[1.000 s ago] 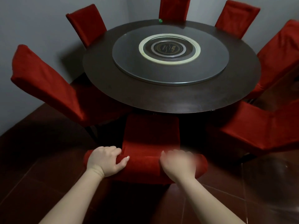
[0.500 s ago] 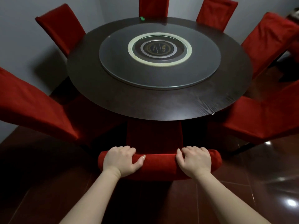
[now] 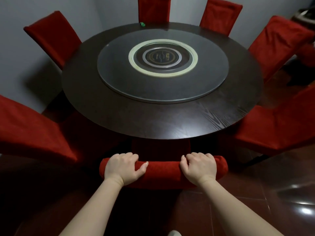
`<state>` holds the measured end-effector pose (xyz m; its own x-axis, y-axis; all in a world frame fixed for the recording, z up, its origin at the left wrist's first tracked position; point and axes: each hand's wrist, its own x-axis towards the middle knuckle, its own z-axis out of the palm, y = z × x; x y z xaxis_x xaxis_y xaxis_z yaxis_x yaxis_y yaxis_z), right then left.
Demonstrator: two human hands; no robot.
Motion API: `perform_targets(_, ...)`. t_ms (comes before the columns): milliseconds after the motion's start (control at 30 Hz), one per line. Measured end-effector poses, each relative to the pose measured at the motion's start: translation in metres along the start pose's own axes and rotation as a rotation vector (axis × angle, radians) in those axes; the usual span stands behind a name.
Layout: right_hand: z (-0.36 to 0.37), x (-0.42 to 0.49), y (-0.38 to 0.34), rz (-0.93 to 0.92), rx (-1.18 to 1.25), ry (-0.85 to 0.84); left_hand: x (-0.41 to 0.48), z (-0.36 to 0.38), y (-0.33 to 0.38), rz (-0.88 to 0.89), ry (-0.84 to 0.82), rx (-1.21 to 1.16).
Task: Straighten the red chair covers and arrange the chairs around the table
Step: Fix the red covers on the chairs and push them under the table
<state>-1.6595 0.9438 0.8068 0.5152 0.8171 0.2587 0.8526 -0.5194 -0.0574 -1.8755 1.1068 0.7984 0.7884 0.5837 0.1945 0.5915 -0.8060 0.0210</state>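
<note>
Left hand (image 3: 123,167) and right hand (image 3: 200,167) both curl fingers round top of near chair (image 3: 162,169), grasping red cover. Chair pushed in at near edge of round table (image 3: 136,120); seat under tabletop. Other red chairs (image 3: 52,34) stand around table edge.

1. Left forearm (image 3: 95,205) and right forearm (image 3: 237,203), nearer than the chair back (image 3: 163,172), are bare.
2. Left hand (image 3: 123,167) and right hand (image 3: 199,167) are bare, with longish, pale, glossy thumbnails.
3. A pale, rounded shoe tip (image 3: 173,233) shows well nearer than the chair back.
</note>
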Motion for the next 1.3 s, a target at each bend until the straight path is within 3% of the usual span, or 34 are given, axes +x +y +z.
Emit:
perform_targets(200,0.008,0.02,0.012,0.014,-0.006,-0.002,0.018,0.009,0.007,-0.023,0.013,0.001)
perform_targets(333,0.007,0.018,0.012,0.025,-0.009,-0.089,0.018,0.0,0.009,-0.113,-0.151,0.04)
perform_targets(467,-0.002,0.016,0.01,0.017,-0.013,-0.182,0.012,-0.016,0.023,-0.235,-0.208,0.062)
perform_targets(800,-0.065,-0.055,0.059,-0.023,-0.027,-0.297,-0.046,-0.061,0.038,-0.374,-0.23,-0.27)
perform_targets(1100,-0.172,-0.083,0.125,-0.054,-0.006,-0.28,-0.012,-0.146,0.139,-0.016,-0.155,-0.208)
perform_targets(1300,-0.21,-0.102,0.192,-0.056,0.027,-0.238,0.017,-0.171,0.22,0.152,-0.242,-0.12)
